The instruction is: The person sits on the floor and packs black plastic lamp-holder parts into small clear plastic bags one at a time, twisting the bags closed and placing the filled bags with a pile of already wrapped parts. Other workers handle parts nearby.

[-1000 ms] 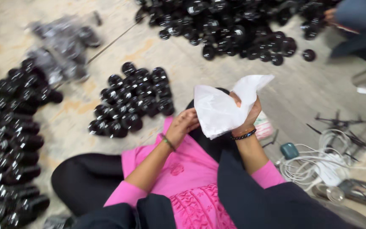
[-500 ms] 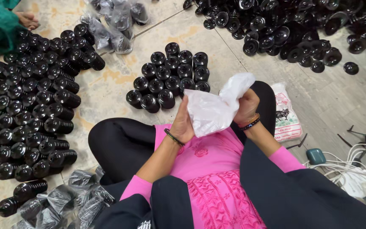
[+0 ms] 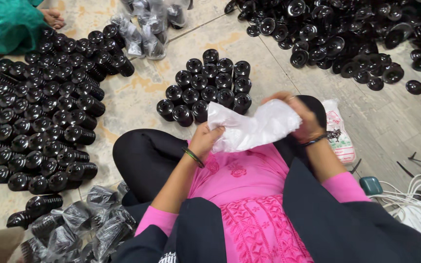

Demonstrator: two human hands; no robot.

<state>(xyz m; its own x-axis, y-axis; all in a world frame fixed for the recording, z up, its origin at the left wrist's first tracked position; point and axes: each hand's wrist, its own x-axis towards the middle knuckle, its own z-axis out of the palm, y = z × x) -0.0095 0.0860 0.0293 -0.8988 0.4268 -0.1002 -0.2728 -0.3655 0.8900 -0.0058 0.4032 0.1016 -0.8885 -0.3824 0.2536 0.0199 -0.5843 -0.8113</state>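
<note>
Sitting cross-legged on the stone floor (image 3: 137,92), the person in the single head view holds a thin translucent white plastic bag (image 3: 252,127) stretched between both hands just above the lap, over the pink tunic (image 3: 249,204). The left hand (image 3: 209,137) is closed in a pinch on the bag's near corner, thumb over curled fingers, while the right hand (image 3: 302,114) grips the far end with fingers bent round it; a dark rounded thing shows just behind that hand, though whether it is held I cannot tell. Holding the film by two ends like this keeps it taut and off the floor, which looks suited to spreading or opening it. Just ahead of the knees stands a small cluster of black ribbed cylinders (image 3: 205,90), upright and touching one another, within easy reach. A far larger block of the same black cylinders (image 3: 40,112) lies in rows to the left, mostly on their sides. Near the left knee sits a heap of cylinders already wrapped in clear film (image 3: 74,229), and a second wrapped heap (image 3: 147,24) lies farther off at the top. A loose pile of black cup-shaped parts (image 3: 347,34) spreads across the upper right. Beside the right thigh lies a flat printed packet (image 3: 338,131), and white cables (image 3: 410,204) coil at the right edge. Another person's teal garment (image 3: 6,24) shows at top left.
</note>
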